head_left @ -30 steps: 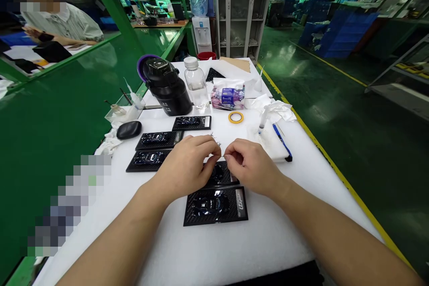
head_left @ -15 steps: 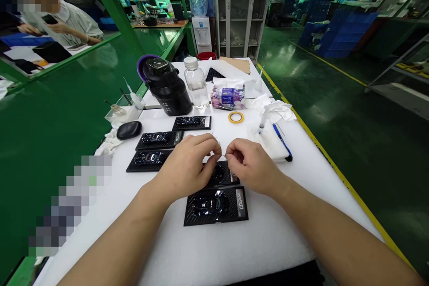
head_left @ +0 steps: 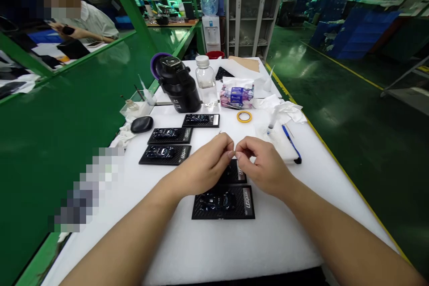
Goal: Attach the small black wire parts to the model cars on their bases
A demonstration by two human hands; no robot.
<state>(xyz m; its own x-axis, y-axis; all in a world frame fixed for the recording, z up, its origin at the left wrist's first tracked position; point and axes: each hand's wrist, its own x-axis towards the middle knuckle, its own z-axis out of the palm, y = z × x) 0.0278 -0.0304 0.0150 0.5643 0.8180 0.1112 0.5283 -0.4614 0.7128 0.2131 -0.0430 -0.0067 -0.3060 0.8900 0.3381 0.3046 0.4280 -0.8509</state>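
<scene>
My left hand [head_left: 209, 163] and my right hand [head_left: 263, 163] meet fingertip to fingertip, each closed in a pinch. Whatever lies between the fingertips is too small to make out. Beneath them, a black plaque with a dark model car [head_left: 241, 173] is partly covered by my hands. Closer to me lies another plaque, whose dark model car [head_left: 219, 201] sits beside a silver label with script lettering. To the left are more such plaques: a front one [head_left: 181, 154], a middle one [head_left: 188, 135] and a rear one [head_left: 200, 119].
On the white table stand a black jug [head_left: 181, 89], a clear bottle [head_left: 206, 82] and a tissue pack [head_left: 236, 97]. Yellow tape [head_left: 244, 116], a syringe [head_left: 271, 121] and a blue tool [head_left: 291, 142] lie right of centre. A black oval case [head_left: 141, 124] is at left. Another person [head_left: 95, 22] sits beyond.
My hands have come together, closing the small gap between their fingertips. The whole view has shifted slightly, so the table items appear further right. The other person's hands have moved.
</scene>
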